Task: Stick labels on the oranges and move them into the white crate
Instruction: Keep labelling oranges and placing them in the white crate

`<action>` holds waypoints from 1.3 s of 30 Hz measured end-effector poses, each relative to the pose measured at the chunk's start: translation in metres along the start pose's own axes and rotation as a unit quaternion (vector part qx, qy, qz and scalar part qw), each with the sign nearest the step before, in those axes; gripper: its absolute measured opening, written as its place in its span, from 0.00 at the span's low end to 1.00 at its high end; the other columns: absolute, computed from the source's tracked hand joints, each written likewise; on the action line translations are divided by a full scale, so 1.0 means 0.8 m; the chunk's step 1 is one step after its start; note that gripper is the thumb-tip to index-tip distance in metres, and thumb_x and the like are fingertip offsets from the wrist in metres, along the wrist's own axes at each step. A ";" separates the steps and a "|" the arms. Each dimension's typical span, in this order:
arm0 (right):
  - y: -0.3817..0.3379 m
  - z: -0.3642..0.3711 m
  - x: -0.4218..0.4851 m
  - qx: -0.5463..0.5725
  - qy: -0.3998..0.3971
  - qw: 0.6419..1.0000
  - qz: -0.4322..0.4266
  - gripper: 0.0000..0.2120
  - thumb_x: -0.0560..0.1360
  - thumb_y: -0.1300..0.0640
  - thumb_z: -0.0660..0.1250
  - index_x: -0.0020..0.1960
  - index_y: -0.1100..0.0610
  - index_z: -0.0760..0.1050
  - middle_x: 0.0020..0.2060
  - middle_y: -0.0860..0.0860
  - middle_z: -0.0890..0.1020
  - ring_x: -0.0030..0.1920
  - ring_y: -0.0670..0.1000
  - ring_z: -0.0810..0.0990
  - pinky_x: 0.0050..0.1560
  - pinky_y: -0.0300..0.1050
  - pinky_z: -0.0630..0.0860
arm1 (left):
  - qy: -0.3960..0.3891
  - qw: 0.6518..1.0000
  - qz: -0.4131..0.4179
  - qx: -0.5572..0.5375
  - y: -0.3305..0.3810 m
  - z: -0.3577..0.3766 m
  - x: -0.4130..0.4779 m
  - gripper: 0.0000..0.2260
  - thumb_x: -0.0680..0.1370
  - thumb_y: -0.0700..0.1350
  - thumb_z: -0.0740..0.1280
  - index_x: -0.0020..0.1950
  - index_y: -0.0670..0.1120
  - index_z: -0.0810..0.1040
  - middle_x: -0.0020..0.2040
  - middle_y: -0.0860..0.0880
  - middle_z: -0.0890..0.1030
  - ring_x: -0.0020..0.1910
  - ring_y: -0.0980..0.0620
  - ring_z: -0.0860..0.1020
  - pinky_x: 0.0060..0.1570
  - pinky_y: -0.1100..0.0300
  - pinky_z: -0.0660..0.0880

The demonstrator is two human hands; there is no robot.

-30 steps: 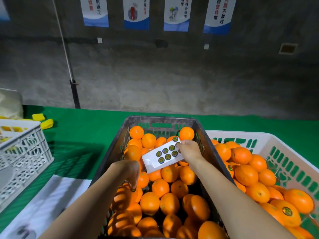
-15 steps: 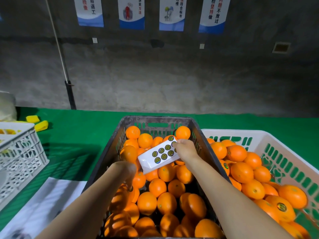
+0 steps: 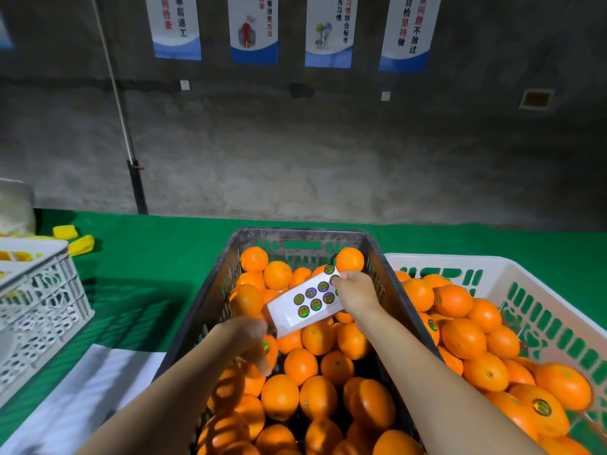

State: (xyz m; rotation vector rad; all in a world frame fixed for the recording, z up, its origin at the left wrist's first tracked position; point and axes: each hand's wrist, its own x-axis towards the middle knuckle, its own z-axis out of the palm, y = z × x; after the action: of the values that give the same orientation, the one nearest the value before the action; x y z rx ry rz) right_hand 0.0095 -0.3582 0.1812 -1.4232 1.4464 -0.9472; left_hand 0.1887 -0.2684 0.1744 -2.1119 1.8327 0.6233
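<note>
Since a moment ago my left hand [image 3: 249,338] has edged beneath the label sheet [image 3: 307,305], blurred; I cannot tell its grip. My right hand [image 3: 356,292] pinches the sheet above the oranges [image 3: 317,336] in the dark crate [image 3: 295,233], beside the white crate [image 3: 460,259].

Green-covered table [image 3: 157,257]. At centre: dark slatted crate [image 3: 302,233]. At 3 o'clock, just beside it: white crate [image 3: 460,261]. At 9 o'clock, well apart: white lattice crate [image 3: 42,297]. At 10 o'clock, near far edge: two yellow blocks [image 3: 74,239]. At 7 o'clock, beside dark crate: white sheet [image 3: 82,399], lying flat.
</note>
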 end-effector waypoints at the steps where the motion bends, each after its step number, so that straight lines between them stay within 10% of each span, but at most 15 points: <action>1: 0.000 0.000 0.000 -0.014 0.003 1.000 -0.008 0.12 0.81 0.59 0.61 0.54 0.68 0.78 0.50 0.63 0.83 0.52 0.61 0.82 0.55 0.59 0.80 | 0.030 0.999 0.040 -0.022 -0.004 0.002 0.011 0.31 0.74 0.56 0.73 0.71 0.44 0.68 0.64 0.44 0.76 0.59 0.45 0.76 0.57 0.55 0.75; 6: -0.003 -0.003 -0.006 -0.080 0.100 0.989 -0.071 0.12 0.82 0.61 0.60 0.65 0.54 0.70 0.43 0.51 0.79 0.44 0.53 0.79 0.36 0.45 0.73 | 0.209 0.937 0.186 -0.210 0.000 -0.008 0.023 0.19 0.70 0.51 0.76 0.52 0.43 0.75 0.45 0.46 0.81 0.44 0.47 0.79 0.35 0.62 0.73; 14: -0.007 -0.001 -0.017 -0.132 0.147 0.966 -0.167 0.13 0.82 0.62 0.60 0.49 0.61 0.83 0.51 0.53 0.77 0.50 0.54 0.79 0.52 0.49 0.77 | 0.410 0.848 0.145 -0.304 0.009 -0.017 0.012 0.26 0.66 0.61 0.74 0.60 0.56 0.71 0.53 0.56 0.72 0.48 0.55 0.76 0.40 0.66 0.71; 18: -0.015 0.007 -0.017 -0.060 0.069 0.980 -0.174 0.13 0.82 0.55 0.61 0.58 0.60 0.81 0.58 0.49 0.74 0.55 0.50 0.77 0.53 0.42 0.73 | 0.448 0.832 0.140 -0.297 0.015 -0.021 0.005 0.35 0.69 0.62 0.72 0.72 0.51 0.66 0.62 0.52 0.71 0.57 0.51 0.75 0.53 0.55 0.77; 25: -0.025 0.019 -0.035 0.008 -0.156 0.974 -0.165 0.51 0.68 0.26 0.66 0.81 0.53 0.55 0.66 0.36 0.56 0.65 0.35 0.64 0.58 0.33 0.69 | 0.502 0.792 0.165 -0.305 0.021 -0.025 -0.006 0.25 0.72 0.61 0.71 0.65 0.54 0.70 0.55 0.56 0.70 0.52 0.55 0.74 0.48 0.59 0.73; 29: -0.027 0.018 -0.037 0.020 -0.180 0.966 -0.187 0.32 0.70 0.32 0.69 0.65 0.52 0.76 0.62 0.46 0.65 0.48 0.26 0.74 0.41 0.24 0.74 | 0.499 0.807 0.195 -0.250 0.023 -0.027 -0.007 0.29 0.71 0.57 0.72 0.69 0.49 0.70 0.61 0.52 0.71 0.57 0.52 0.74 0.53 0.53 0.77; 36: -0.030 0.021 -0.043 0.070 -0.176 0.963 -0.193 0.31 0.67 0.24 0.65 0.60 0.44 0.77 0.57 0.44 0.73 0.58 0.44 0.78 0.61 0.47 0.79 | 0.510 0.793 0.221 -0.249 0.026 -0.029 -0.008 0.29 0.72 0.58 0.68 0.70 0.48 0.70 0.63 0.51 0.72 0.59 0.52 0.74 0.55 0.54 0.77; 39: -0.035 0.018 -0.040 0.092 -0.139 0.970 -0.177 0.15 0.78 0.33 0.59 0.53 0.41 0.76 0.56 0.47 0.76 0.56 0.46 0.80 0.59 0.45 0.80 | 0.504 0.795 0.228 -0.250 0.024 -0.026 -0.005 0.30 0.73 0.62 0.70 0.70 0.50 0.69 0.62 0.52 0.73 0.59 0.54 0.74 0.54 0.57 0.78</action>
State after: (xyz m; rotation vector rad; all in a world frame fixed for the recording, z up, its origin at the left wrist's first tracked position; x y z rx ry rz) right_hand 0.0309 -0.3267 0.2051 -1.6291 0.8929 -1.0216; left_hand 0.1723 -0.2779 0.1961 -2.6180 3.0974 -0.0310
